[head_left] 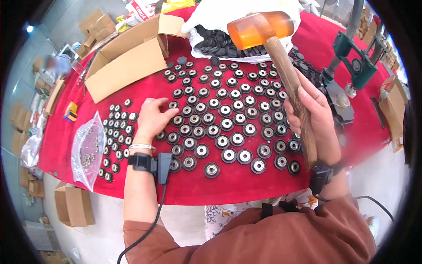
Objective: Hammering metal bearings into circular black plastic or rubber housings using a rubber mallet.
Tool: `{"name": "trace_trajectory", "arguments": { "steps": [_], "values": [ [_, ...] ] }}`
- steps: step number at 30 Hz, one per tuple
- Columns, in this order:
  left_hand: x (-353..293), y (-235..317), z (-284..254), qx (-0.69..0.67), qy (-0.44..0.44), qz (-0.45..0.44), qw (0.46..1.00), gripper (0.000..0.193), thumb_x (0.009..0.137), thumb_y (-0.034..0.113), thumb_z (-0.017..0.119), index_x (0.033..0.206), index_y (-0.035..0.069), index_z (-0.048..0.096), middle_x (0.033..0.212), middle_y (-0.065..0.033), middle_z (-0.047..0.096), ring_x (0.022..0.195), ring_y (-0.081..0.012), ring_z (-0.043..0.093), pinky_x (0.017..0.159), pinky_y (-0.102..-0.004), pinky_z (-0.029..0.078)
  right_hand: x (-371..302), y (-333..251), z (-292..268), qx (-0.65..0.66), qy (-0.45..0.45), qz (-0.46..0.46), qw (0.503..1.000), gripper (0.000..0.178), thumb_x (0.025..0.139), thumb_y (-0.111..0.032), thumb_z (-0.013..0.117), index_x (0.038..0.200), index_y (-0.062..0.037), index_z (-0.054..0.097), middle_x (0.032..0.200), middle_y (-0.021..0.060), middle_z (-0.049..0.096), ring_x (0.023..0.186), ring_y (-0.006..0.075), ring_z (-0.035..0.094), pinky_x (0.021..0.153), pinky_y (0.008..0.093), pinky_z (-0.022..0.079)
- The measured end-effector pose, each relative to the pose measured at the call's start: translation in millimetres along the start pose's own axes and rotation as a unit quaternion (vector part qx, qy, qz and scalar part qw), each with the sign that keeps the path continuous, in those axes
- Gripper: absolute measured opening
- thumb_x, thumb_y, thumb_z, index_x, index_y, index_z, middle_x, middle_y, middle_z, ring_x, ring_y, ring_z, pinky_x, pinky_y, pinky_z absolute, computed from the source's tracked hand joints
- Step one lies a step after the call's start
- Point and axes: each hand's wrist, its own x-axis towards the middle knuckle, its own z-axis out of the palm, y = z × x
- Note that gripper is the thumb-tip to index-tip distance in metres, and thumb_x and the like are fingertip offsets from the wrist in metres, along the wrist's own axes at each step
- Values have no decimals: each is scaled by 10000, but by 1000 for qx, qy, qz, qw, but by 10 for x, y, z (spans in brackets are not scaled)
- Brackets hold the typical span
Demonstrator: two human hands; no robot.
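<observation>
My right hand (pixel 314 108) is wrapped round the wooden handle of a mallet (pixel 295 86). The mallet's translucent orange head is raised over the far part of the table. Over the left side of the table, the thumb and forefinger of my left hand (pixel 154 118) close on a small black wheel (pixel 173 105) with a metal bearing in its middle. Many similar black wheels (pixel 229 155) lie flat in loose rows between and beyond my hands. Another group of wheels (pixel 116 134) sits left of my left hand.
A clear plastic bag (pixel 89 152) with bearings lies at the left. Behind stand an open cardboard box (pixel 125 66) and a white sack (pixel 206 15) of black discs. A green metal press (pixel 351 61) rises at the right. Red cloth (pixel 198 185) covers the table.
</observation>
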Motion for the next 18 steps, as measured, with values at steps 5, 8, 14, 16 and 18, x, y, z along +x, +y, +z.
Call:
{"name": "trace_trajectory", "arguments": {
  "steps": [5, 8, 14, 16, 18],
  "values": [
    [94, 128, -10, -16, -26, -87, 996, 351, 632, 137, 797, 911, -3, 636, 821, -85, 642, 763, -183, 611, 712, -302, 499, -20, 111, -62, 25, -35, 36, 998, 598, 921, -207, 545, 1437, -94, 263, 732, 65, 540, 502, 107, 523, 386, 215, 428],
    [56, 164, -9, -83, 20, -92, 992, 311, 649, 10, 760, 899, 15, 574, 791, -42, 632, 725, -121, 599, 654, -256, 497, -39, 169, -19, 6, -67, 55, 996, 616, 911, -176, 566, 1437, -81, 258, 737, 39, 545, 501, 88, 525, 394, 215, 436],
    [11, 165, -102, -305, 119, -158, 931, 302, 692, -72, 703, 922, 26, 534, 764, -30, 621, 666, -93, 591, 590, -208, 491, -68, 174, 75, -6, -102, 71, 992, 625, 899, -94, 556, 1439, -55, 243, 737, 9, 523, 520, 72, 510, 412, 214, 428],
    [-54, 162, -182, -413, 126, -166, 887, 323, 714, -95, 676, 969, 27, 519, 794, -39, 615, 707, -118, 613, 643, -236, 541, -66, 192, 72, -8, -100, 69, 993, 638, 889, -92, 563, 1439, -55, 244, 742, 15, 528, 515, 79, 510, 409, 215, 428],
    [-119, 301, -299, -469, 138, -183, 853, 326, 726, -119, 650, 988, 18, 512, 833, -51, 616, 754, -147, 633, 694, -274, 571, -49, 212, 40, -12, -97, 63, 993, 636, 887, -106, 567, 1436, -55, 251, 745, 17, 531, 510, 80, 510, 404, 214, 428]
  ]
}}
